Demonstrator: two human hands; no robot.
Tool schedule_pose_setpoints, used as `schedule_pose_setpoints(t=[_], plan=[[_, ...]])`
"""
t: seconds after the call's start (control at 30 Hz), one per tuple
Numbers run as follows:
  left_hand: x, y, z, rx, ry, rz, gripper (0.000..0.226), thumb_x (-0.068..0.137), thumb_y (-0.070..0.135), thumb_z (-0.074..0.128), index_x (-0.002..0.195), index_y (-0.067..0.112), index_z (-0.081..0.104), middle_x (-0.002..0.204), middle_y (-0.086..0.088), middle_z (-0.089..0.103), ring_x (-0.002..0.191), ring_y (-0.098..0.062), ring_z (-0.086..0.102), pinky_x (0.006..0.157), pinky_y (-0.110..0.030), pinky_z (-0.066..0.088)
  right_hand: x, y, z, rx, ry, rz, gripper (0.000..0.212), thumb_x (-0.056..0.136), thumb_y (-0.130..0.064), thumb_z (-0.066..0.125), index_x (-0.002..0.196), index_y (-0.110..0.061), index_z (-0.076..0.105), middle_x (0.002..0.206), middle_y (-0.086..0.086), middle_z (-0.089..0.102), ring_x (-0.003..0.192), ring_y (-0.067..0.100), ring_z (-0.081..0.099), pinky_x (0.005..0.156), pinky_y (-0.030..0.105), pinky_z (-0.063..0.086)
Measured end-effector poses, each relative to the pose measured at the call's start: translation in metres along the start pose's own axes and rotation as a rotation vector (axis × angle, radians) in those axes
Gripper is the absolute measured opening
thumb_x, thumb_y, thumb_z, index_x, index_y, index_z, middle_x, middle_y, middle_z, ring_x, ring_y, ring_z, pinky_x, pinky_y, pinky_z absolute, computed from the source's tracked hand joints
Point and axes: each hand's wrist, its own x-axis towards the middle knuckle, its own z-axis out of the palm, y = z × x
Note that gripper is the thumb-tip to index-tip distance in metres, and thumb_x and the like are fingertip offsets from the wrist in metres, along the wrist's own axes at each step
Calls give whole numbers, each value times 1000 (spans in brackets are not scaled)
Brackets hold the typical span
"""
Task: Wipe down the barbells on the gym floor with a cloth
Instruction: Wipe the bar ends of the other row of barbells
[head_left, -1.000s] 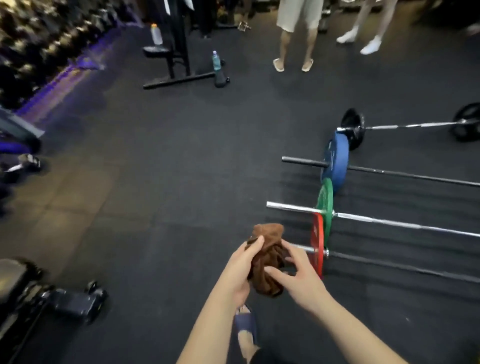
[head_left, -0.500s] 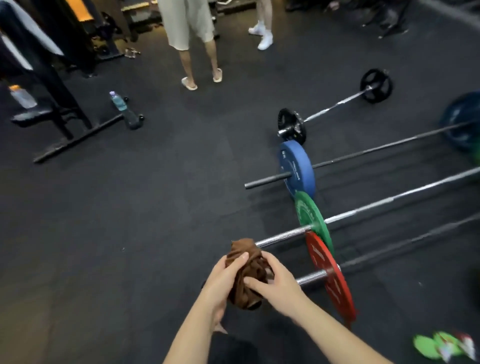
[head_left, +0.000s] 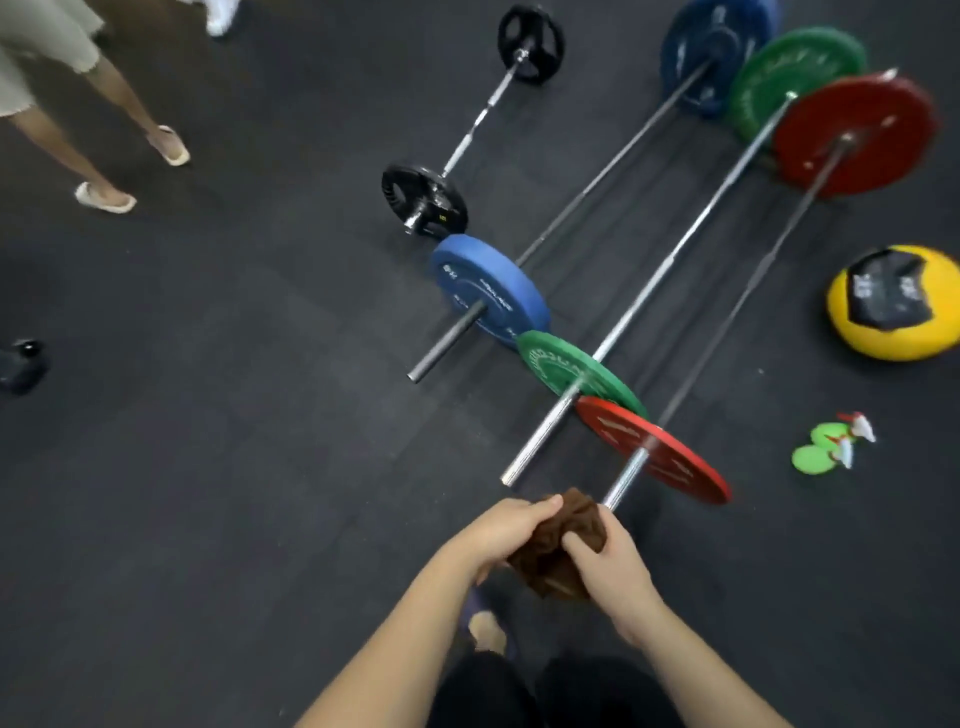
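I see both grips close together, low in the middle of my view. The left grip (head_left: 498, 535) has its fingers curled over the top of a brown crumpled cloth (head_left: 545, 569). The right grip (head_left: 610, 566) pinches the same cloth from the other side, with its thumb pressed on it. The cloth is bunched into a ball between them.

Just past the right grip is the shiny end of the long barbell with red round plates (head_left: 654, 452). The tip of its bar sits right at the edge of the cloth, but I cannot tell if they touch. Next out from the grips lies the silver barbell with green round plates (head_left: 576, 374). After that comes the dark barbell with blue round plates (head_left: 488, 291), and farthest out is the short barbell with small black plates (head_left: 426, 200). All four lie side by side on the dark rubber floor (head_left: 234, 415) and run away from the grips, up and to the right.

Well off to the right of the grips sits a yellow ball with a black patch (head_left: 893, 332). Nearer than the ball are some small green and white things (head_left: 826, 447), too blurry to name. Far out to the left of the grips stand a person's bare legs, with pale slippers (head_left: 104, 197) on the feet. Right under the grips I see a foot in a blue slipper (head_left: 485, 631).
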Motion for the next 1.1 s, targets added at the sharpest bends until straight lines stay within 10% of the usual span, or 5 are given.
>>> schedule_pose_setpoints(t=[0.5, 0.67, 0.8, 0.93, 1.1], plan=[[264, -58, 7, 64, -21, -8, 32, 94, 30, 75, 121, 14, 68, 112, -9, 77, 101, -24, 75, 91, -37, 61, 195, 176, 12, 804, 75, 341, 44, 103, -16, 41, 139, -30, 61, 132, 0, 68, 121, 19, 65, 108, 43, 51], [416, -101, -2, 217, 160, 183, 11, 95, 6, 67, 104, 12, 65, 97, -7, 73, 80, -15, 69, 67, -26, 56, 303, 286, 18, 302, 337, 313, 45, 100, -30, 52, 145, -27, 54, 146, -4, 57, 135, 17, 51, 117, 39, 37], [524, -121, -12, 385, 211, 445, 23, 89, 6, 70, 84, 20, 51, 78, 1, 57, 73, -12, 53, 72, -32, 45, 379, 380, 16, -189, 347, 594, 107, 93, -65, 58, 163, -13, -4, 170, 17, 3, 154, 44, 11, 122, 58, 14], [591, -148, 0, 240, 147, 472, 14, 80, 19, 64, 93, 19, 59, 90, -7, 66, 85, -19, 63, 80, -37, 53, 408, 443, 54, -110, 564, 584, 73, 90, -43, 68, 144, -14, 28, 128, 21, 63, 111, 42, 62, 95, 51, 53], [618, -160, 41, 88, 16, 363, 15, 100, 4, 52, 99, 17, 59, 93, -6, 66, 87, -21, 66, 78, -37, 55, 414, 452, 60, -29, 673, 445, 45, 88, -34, 71, 116, -21, 38, 106, 10, 68, 90, 33, 67, 80, 42, 58]])
